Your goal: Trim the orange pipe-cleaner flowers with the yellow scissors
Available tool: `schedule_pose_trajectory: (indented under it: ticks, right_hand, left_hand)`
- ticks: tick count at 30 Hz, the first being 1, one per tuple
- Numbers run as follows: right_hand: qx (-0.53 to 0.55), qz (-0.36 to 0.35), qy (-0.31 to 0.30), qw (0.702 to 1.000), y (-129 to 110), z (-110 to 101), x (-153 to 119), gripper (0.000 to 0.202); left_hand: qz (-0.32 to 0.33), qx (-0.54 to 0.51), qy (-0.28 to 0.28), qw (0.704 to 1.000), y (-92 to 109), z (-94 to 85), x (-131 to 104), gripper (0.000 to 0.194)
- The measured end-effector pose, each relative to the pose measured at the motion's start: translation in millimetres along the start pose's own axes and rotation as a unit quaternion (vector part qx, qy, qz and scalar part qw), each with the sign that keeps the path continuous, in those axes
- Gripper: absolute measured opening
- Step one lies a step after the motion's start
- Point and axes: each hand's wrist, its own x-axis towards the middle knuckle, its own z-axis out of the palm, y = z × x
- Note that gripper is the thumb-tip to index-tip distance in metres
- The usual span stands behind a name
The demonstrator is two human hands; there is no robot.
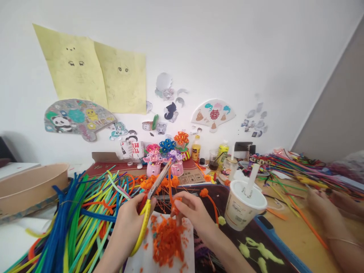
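My left hand (132, 216) is closed round yellow-handled scissors (150, 199), whose blades point up and to the right. Pinched in my right hand (192, 212) is an orange pipe cleaner (170, 185), its stem upright close beside the blades. A fuzzy orange part shows at my right fingertips. Under both hands, orange clippings (167, 242) are heaped on a white sheet (189, 259). Just behind the hands lie several orange fuzzy flowers (150, 182).
Bundled coloured pipe cleaners (76, 220) lie at left beside a round tan container (31, 185). A white cup with a straw (246, 204) stands right of my right hand. Potted pipe-cleaner flowers (153, 168) stand behind. Another person's hands (327, 208) are at far right.
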Motion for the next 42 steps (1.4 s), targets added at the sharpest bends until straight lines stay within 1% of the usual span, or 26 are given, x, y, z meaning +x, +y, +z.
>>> schedule_pose_trajectory:
  ticks: [2, 4, 6, 10, 13, 16, 19, 20, 22, 24, 25, 27, 29, 31, 33, 35, 39, 42]
  right_hand:
    - [0.060, 0.024, -0.028, 0.998, 0.0, -0.7, -1.0, 0.030]
    - [0.115, 0.049, -0.063, 0.990, 1.0, -0.3, -2.2, 0.024]
    - [0.144, 0.066, -0.092, 0.983, 1.8, 1.1, -3.6, 0.020]
    - [0.157, 0.094, -0.141, 0.973, -0.4, 4.3, -6.6, 0.026]
    - [0.161, 0.121, -0.170, 0.965, -2.1, 4.3, -7.5, 0.026]
    - [0.156, 0.138, -0.183, 0.961, -0.9, 2.3, -7.3, 0.021]
    - [0.145, 0.136, -0.178, 0.964, 1.4, 0.5, -7.4, 0.021]
    - [0.136, 0.129, -0.170, 0.967, 2.0, 0.4, -7.6, 0.022]
    - [0.076, 0.081, -0.145, 0.983, 2.6, 1.0, -8.2, 0.023]
    - [-0.050, -0.002, -0.099, 0.994, 2.8, 2.6, -9.0, 0.025]
    - [-0.125, -0.051, -0.069, 0.988, 2.7, 3.8, -9.4, 0.025]
    - [-0.241, -0.135, -0.016, 0.961, 1.9, 6.3, -10.3, 0.021]
    - [-0.297, -0.197, 0.023, 0.934, 0.3, 8.3, -11.1, 0.014]
    - [-0.310, -0.235, 0.045, 0.920, -1.5, 8.8, -11.6, 0.009]
    - [-0.306, -0.249, 0.044, 0.918, -2.9, 7.4, -11.3, 0.005]
    - [-0.282, -0.245, 0.024, 0.927, -3.6, 4.7, -10.3, 0.009]
    - [-0.204, -0.209, -0.022, 0.956, -4.7, 0.2, -9.2, 0.015]
    - [-0.169, -0.185, -0.041, 0.967, -5.9, 0.5, -10.2, 0.018]
  left_hand:
    - [-0.014, -0.027, 0.004, 1.000, -1.3, 2.7, 0.2, 0.037]
    - [-0.026, -0.060, 0.002, 0.998, -2.3, 8.8, -1.2, 0.042]
    - [-0.033, -0.093, -0.009, 0.995, -2.7, 15.5, -3.7, 0.044]
    - [-0.031, -0.144, -0.033, 0.988, -3.7, 22.7, -8.6, 0.039]
    - [-0.028, -0.166, -0.041, 0.985, -7.3, 23.8, -9.8, 0.030]
    - [-0.027, -0.176, -0.048, 0.983, -10.7, 25.4, -8.8, 0.019]
    - [-0.023, -0.179, -0.050, 0.982, -10.2, 26.8, -8.0, 0.017]
    - [-0.023, -0.179, -0.047, 0.982, -9.2, 26.9, -8.1, 0.018]
    - [-0.022, -0.180, -0.037, 0.983, -6.4, 26.3, -9.4, 0.019]
    - [-0.020, -0.183, -0.020, 0.983, -2.7, 25.3, -11.5, 0.022]
    - [-0.019, -0.185, -0.011, 0.983, -0.7, 24.7, -12.7, 0.024]
    - [-0.017, -0.185, 0.006, 0.983, 3.6, 23.9, -15.1, 0.028]
    - [-0.016, -0.179, 0.019, 0.983, 7.9, 23.6, -17.1, 0.030]
    - [-0.014, -0.173, 0.027, 0.984, 11.9, 23.6, -18.4, 0.032]
    - [-0.012, -0.168, 0.030, 0.985, 15.5, 23.8, -19.4, 0.033]
    - [-0.009, -0.164, 0.031, 0.986, 18.8, 24.0, -20.6, 0.032]
    - [-0.004, -0.158, 0.041, 0.987, 23.6, 24.5, -23.6, 0.034]
    - [-0.005, -0.153, 0.052, 0.987, 24.4, 24.8, -24.9, 0.034]
